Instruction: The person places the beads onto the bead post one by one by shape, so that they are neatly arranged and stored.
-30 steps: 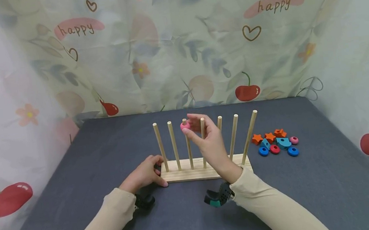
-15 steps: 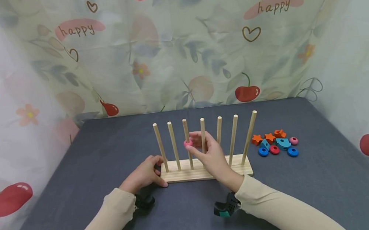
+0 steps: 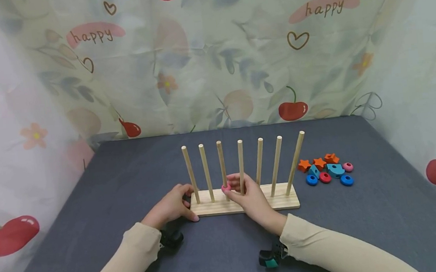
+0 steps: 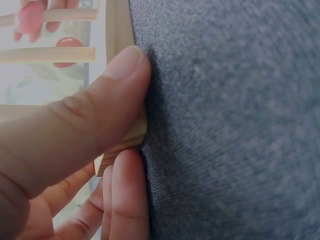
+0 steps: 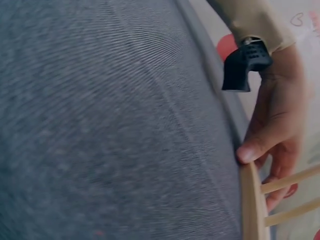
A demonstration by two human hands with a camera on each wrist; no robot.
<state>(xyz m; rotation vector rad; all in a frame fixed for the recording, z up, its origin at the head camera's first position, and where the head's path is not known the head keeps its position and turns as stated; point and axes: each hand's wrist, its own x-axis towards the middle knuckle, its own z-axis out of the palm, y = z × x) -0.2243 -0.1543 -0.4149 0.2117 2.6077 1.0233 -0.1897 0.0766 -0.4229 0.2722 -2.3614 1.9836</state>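
Observation:
A wooden rack (image 3: 213,207) with a flat base and several upright pegs stands mid-table. My left hand (image 3: 171,205) grips the left end of its base; in the left wrist view the thumb (image 4: 117,75) lies along the front and the fingers curl behind the end. My right hand (image 3: 253,200) pinches a round pink bead (image 3: 226,188) between thumb and fingertips. That bead is threaded on the third peg (image 3: 222,162) from the left, low down, close over the base. The right hand hides part of the base and the foot of the fourth peg (image 3: 241,160).
Right of the rack lies a group of loose beads: orange stars (image 3: 319,163), light blue pieces (image 3: 335,169), dark blue rings (image 3: 346,180), a red ring (image 3: 325,178) and a pink bead (image 3: 348,167). A patterned curtain (image 3: 210,58) hangs behind the dark tabletop (image 3: 142,169).
My right hand has brought the pink bead down the third peg, from near its top to just over the base. The left hand has stayed on the rack's left end.

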